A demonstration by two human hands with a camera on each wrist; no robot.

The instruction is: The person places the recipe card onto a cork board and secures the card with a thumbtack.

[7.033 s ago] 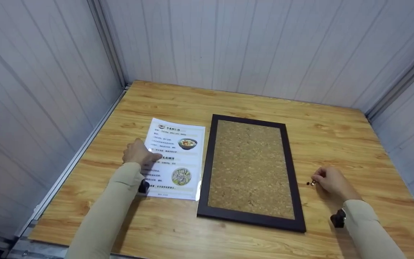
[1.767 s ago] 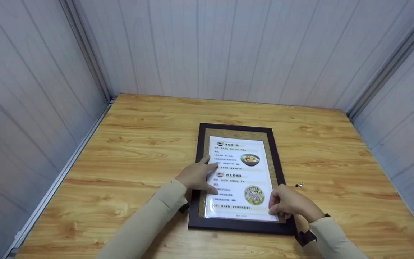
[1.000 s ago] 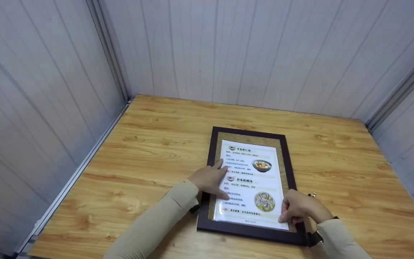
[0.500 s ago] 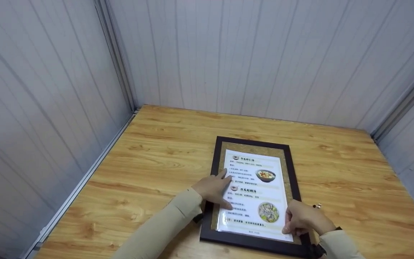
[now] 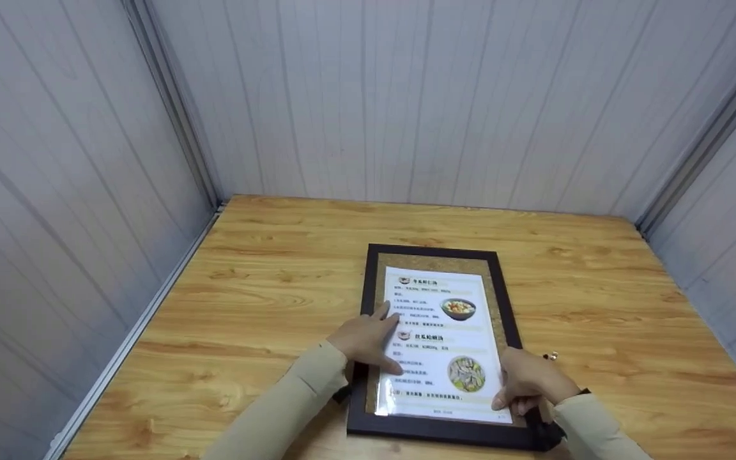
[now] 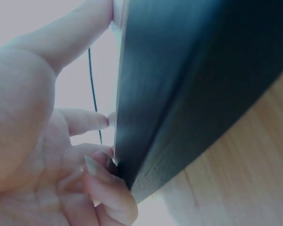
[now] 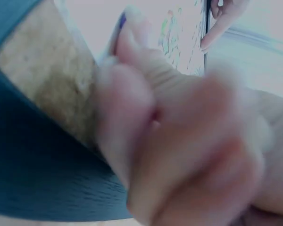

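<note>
A laminated recipe sheet [image 5: 432, 345] with two food pictures lies over the cork of a dark-framed corkboard [image 5: 435, 262]. At its left edge my left hand [image 5: 368, 338] rests with thumb and forefingers spread on the sheet. In the left wrist view, a bent finger [image 6: 113, 193] touches the dark frame [image 6: 155, 117]. My right hand [image 5: 531, 378] is curled at the sheet's lower right corner and pinches it. Close up, thumb and forefinger [image 7: 125, 94] meet at the sheet's edge, above bare cork [image 7: 61, 75]. The palm side of the right hand is hidden from above.
Several tiny shiny and dark pins [image 5: 551, 356] lie on the wooden table [image 5: 266, 281] just right of the board. Pale panel walls [image 5: 381, 102] enclose the table at the back and both sides.
Since seven seconds ago, the sheet has moved from the table at left onto the corkboard. My right hand has left the pins for the sheet's corner. Over the last second both hands stay put.
</note>
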